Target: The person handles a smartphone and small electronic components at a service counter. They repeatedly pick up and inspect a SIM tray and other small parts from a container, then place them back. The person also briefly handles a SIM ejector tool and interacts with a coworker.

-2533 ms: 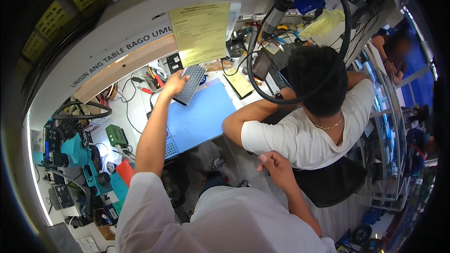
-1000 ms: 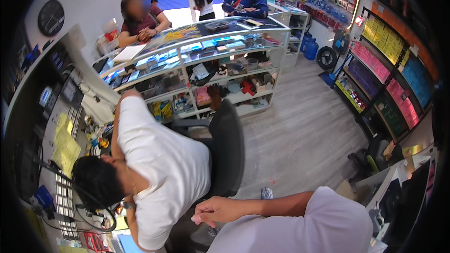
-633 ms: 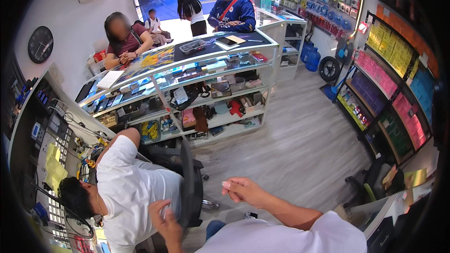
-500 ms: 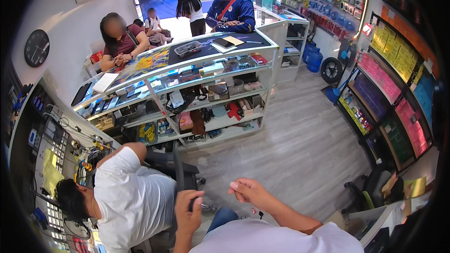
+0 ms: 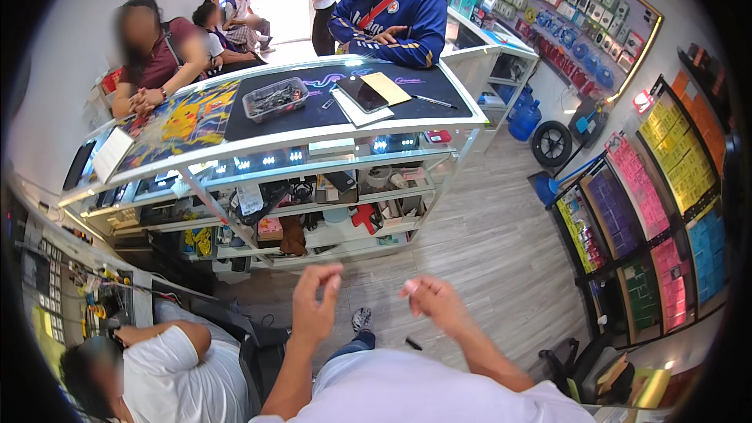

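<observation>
Both my hands are raised at waist height, apart from each other, between my body and the glass counter [image 5: 313, 138]. My left hand [image 5: 315, 301] has its fingers half bent, with a gap between thumb and forefinger and nothing visible in it. My right hand [image 5: 439, 305] has its fingers curled in and the thumb close against them; whether something small is pinched there I cannot make out. Below and between the hands shows a small black object [image 5: 413, 343], of a kind I cannot tell. My shoe [image 5: 361, 319] is on the grey floor.
A clear parts box [image 5: 276, 99], a dark flat device [image 5: 361, 94] and a pen [image 5: 433, 100] lie on the counter. Two people lean at its far side. A seated person in white [image 5: 184, 372] is at my left. A colourful rack [image 5: 654, 211] stands right.
My view has moved toward the counter, which looks larger. My hands remain raised and apart. The seated person sits lower left in view, and the small black object now shows below my hands.
</observation>
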Tool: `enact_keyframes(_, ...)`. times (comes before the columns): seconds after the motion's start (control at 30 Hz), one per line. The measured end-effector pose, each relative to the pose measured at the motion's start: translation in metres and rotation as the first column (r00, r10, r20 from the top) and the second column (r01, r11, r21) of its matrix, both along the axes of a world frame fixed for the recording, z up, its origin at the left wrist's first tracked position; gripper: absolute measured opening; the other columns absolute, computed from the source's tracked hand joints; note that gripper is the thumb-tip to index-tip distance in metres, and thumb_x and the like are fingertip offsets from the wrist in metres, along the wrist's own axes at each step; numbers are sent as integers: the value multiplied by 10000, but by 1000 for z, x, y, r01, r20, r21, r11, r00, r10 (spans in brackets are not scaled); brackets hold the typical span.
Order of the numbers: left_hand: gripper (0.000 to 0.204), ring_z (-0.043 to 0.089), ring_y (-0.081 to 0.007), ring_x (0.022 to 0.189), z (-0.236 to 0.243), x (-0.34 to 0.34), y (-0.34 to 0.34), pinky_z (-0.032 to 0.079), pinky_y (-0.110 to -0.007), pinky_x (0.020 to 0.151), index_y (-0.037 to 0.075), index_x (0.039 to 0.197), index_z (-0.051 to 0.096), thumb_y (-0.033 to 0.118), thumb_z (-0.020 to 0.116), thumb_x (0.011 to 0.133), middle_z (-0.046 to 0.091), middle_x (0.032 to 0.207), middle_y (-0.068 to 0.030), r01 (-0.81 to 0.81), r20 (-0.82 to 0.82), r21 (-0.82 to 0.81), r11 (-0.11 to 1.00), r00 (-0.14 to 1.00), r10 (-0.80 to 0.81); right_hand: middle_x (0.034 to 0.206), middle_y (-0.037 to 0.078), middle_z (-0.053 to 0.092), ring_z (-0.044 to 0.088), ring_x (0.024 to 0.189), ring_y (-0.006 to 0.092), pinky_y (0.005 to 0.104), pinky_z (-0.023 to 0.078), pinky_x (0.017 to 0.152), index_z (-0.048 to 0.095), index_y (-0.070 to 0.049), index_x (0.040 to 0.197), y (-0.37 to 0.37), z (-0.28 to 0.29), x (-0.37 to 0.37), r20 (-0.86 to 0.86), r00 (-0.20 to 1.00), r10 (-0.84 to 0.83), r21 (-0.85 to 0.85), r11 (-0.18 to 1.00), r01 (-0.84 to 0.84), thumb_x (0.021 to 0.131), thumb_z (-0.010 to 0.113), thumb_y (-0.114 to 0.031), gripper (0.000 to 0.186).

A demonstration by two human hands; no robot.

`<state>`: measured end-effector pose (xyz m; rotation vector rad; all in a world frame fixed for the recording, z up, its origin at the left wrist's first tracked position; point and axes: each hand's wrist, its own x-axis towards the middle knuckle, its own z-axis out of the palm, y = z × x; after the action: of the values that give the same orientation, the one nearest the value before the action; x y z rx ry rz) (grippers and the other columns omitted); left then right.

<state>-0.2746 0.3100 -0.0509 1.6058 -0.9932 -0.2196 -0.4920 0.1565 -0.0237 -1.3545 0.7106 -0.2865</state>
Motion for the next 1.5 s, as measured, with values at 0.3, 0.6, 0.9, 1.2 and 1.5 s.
enact_keyframes(0.3,220,496,-46,727,24,136,-144,409,-236,657,42,1212,740,205,636,1108,618,863,43,-161,-264,-63,985,955,139,680,-61,516,339,576,28,226,258,551,697,-39,983,-172,15,76,114,957,-268,44,963,264,1051,693,-318,287)
enact_keyframes(0.6,182,565,-86,794,43,196,-231,463,-258,747,29,1165,766,150,667,1072,657,906,-8,-525,14,45,850,851,525,710,-93,552,377,609,1,209,295,565,735,-51,1006,-346,26,176,79,996,50,-171,985,-36,1076,703,-281,242)
enact_keyframes(0.9,190,597,-229,1031,86,276,-240,452,-353,984,60,1152,763,143,748,982,662,982,-63,-677,362,142,722,715,598,645,-98,525,375,595,-8,220,269,544,738,-10,996,-414,56,282,40,938,345,-253,911,-325,1069,713,-207,212)
enact_keyframes(1.2,282,529,-308,1282,91,365,-259,366,-450,1143,111,1180,775,191,807,911,713,1195,-66,-412,543,312,856,817,195,754,-11,655,496,651,46,250,385,598,765,-7,1125,-387,95,393,-216,858,466,-623,610,-489,1022,749,-170,193)
enact_keyframes(1.5,429,493,-330,1365,81,391,-284,348,-494,1158,163,1289,744,273,840,886,659,1343,-39,-165,501,427,889,862,-81,845,67,676,581,710,132,306,454,656,758,-40,1219,-343,94,469,-351,789,505,-657,467,-591,945,824,-154,304)
